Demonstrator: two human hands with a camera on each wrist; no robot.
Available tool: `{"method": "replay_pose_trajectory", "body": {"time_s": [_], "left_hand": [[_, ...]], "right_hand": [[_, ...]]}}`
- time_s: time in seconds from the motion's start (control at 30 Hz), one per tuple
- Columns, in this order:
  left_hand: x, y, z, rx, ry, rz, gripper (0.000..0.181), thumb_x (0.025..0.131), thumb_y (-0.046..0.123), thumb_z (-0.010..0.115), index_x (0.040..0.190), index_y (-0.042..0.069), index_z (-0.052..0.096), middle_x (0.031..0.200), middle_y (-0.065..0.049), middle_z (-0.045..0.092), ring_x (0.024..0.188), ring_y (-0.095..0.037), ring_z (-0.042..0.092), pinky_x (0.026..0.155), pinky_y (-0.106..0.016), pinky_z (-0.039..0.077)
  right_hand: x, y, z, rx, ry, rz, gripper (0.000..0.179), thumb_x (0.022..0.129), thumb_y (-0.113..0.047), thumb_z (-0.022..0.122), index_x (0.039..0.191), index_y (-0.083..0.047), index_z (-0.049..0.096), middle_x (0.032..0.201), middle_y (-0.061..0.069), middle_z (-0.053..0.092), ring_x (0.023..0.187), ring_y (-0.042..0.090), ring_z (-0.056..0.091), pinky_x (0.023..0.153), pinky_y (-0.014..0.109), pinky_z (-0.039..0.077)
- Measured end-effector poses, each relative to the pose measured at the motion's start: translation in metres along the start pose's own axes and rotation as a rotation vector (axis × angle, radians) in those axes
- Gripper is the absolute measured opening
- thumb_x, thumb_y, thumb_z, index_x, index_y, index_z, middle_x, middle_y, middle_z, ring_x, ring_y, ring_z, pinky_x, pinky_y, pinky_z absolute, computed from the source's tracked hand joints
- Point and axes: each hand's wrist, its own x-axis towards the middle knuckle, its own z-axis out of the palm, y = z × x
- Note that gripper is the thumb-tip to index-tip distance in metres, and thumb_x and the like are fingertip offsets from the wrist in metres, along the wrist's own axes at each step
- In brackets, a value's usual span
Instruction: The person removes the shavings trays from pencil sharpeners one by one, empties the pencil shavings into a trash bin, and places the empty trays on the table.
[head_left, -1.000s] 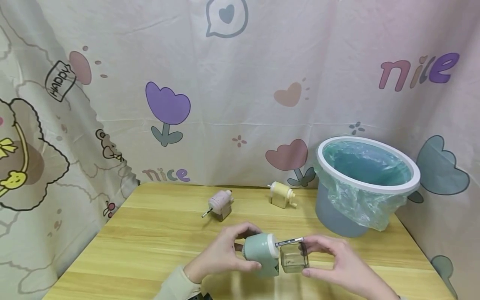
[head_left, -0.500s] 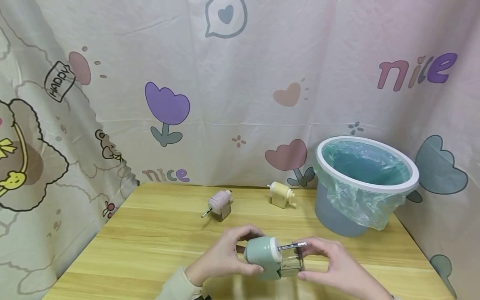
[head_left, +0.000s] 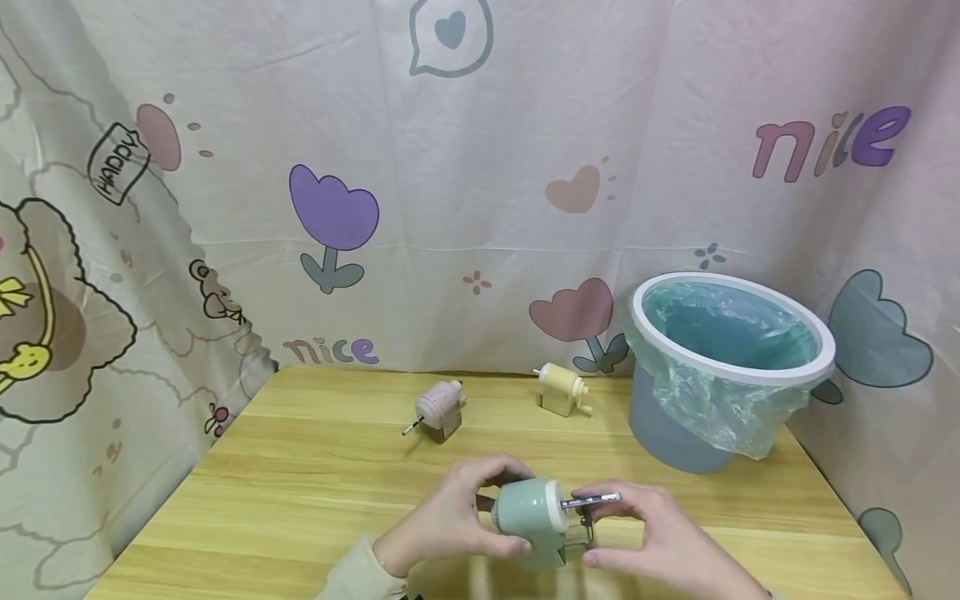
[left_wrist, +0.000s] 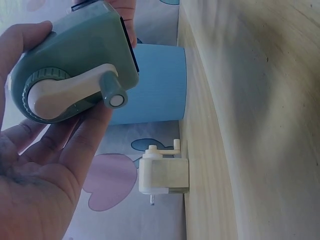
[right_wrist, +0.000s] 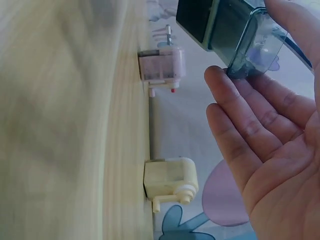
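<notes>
My left hand [head_left: 468, 517] grips a green crank pencil sharpener [head_left: 527, 510] above the table, thumb in front and fingers behind. Its white crank arm [left_wrist: 75, 91] faces the left wrist camera. From the white front ring a slim silver-and-dark stick [head_left: 600, 500] juts out to the right. My right hand [head_left: 645, 525] holds the clear shavings drawer [right_wrist: 250, 42] at its outer end between thumb and fingers. Most of the drawer sits inside the sharpener's body, and a short length shows outside. The drawer's inside is too unclear to read.
A pink sharpener [head_left: 441, 408] with a stick in it stands behind my left hand on the wooden table [head_left: 300, 467]. Farther back is a yellow sharpener [head_left: 561, 390]. A grey bin [head_left: 667, 429] with a green bag liner stands at the right, before a printed cloth [head_left: 465, 167].
My right hand has moved left with the drawer, which has gone from just outside the sharpener to mostly inside it. The left hand and sharpener have shifted slightly right and down.
</notes>
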Motion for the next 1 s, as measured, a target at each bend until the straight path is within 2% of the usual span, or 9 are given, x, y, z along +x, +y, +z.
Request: {"method": "replay_pose_trajectory", "body": {"time_s": [0.2, 0.37, 0.5, 0.7, 0.8, 1.0], "left_hand": [[-0.001, 0.0, 0.002, -0.009, -0.01, -0.017, 0.057, 0.081, 0.015, 0.093, 0.131, 0.023, 0.066, 0.124, -0.003, 0.074, 0.108, -0.008, 0.07, 0.087, -0.025, 0.066], [0.0, -0.001, 0.004, -0.009, -0.012, 0.004, 0.056, 0.082, 0.015, 0.093, 0.131, 0.021, 0.066, 0.123, -0.004, 0.074, 0.108, -0.007, 0.07, 0.086, -0.024, 0.066], [0.0, -0.001, 0.005, -0.002, -0.013, 0.016, 0.055, 0.082, 0.015, 0.093, 0.13, 0.02, 0.065, 0.122, -0.003, 0.074, 0.107, -0.007, 0.07, 0.085, -0.024, 0.066], [-0.001, 0.001, 0.006, -0.005, -0.011, 0.001, 0.055, 0.082, 0.016, 0.093, 0.129, 0.021, 0.066, 0.121, -0.003, 0.074, 0.108, -0.006, 0.069, 0.085, -0.023, 0.065], [-0.001, 0.001, 0.006, -0.003, -0.012, 0.013, 0.054, 0.082, 0.016, 0.093, 0.129, 0.019, 0.066, 0.121, -0.005, 0.074, 0.109, -0.006, 0.069, 0.084, -0.023, 0.065], [-0.001, -0.002, 0.008, -0.007, -0.02, 0.017, 0.054, 0.083, 0.016, 0.093, 0.129, 0.02, 0.065, 0.121, -0.003, 0.073, 0.108, -0.005, 0.069, 0.084, -0.025, 0.067]], "right_hand": [[0.0, -0.002, 0.005, 0.037, -0.027, 0.056, 0.05, 0.092, -0.032, 0.087, 0.137, -0.026, 0.069, 0.13, -0.007, 0.076, 0.109, 0.006, 0.076, 0.096, 0.025, 0.062], [0.0, -0.003, 0.008, 0.054, -0.045, 0.139, 0.048, 0.092, -0.036, 0.087, 0.136, -0.029, 0.07, 0.128, -0.01, 0.077, 0.111, 0.004, 0.074, 0.096, 0.026, 0.062], [0.001, -0.005, 0.011, 0.049, -0.046, 0.167, 0.049, 0.09, -0.04, 0.088, 0.135, -0.03, 0.071, 0.128, -0.011, 0.077, 0.113, 0.003, 0.073, 0.097, 0.025, 0.061], [0.002, -0.004, 0.014, 0.023, -0.039, 0.167, 0.049, 0.089, -0.043, 0.088, 0.134, -0.029, 0.073, 0.128, -0.011, 0.077, 0.115, 0.003, 0.072, 0.097, 0.023, 0.06], [0.002, -0.004, 0.014, -0.001, -0.043, 0.164, 0.05, 0.089, -0.045, 0.087, 0.133, -0.027, 0.073, 0.128, -0.01, 0.077, 0.117, 0.003, 0.07, 0.097, 0.024, 0.06], [0.002, -0.002, 0.017, 0.034, -0.064, 0.153, 0.053, 0.089, -0.043, 0.088, 0.136, -0.022, 0.072, 0.129, -0.004, 0.077, 0.112, 0.002, 0.072, 0.093, 0.026, 0.063]]}}
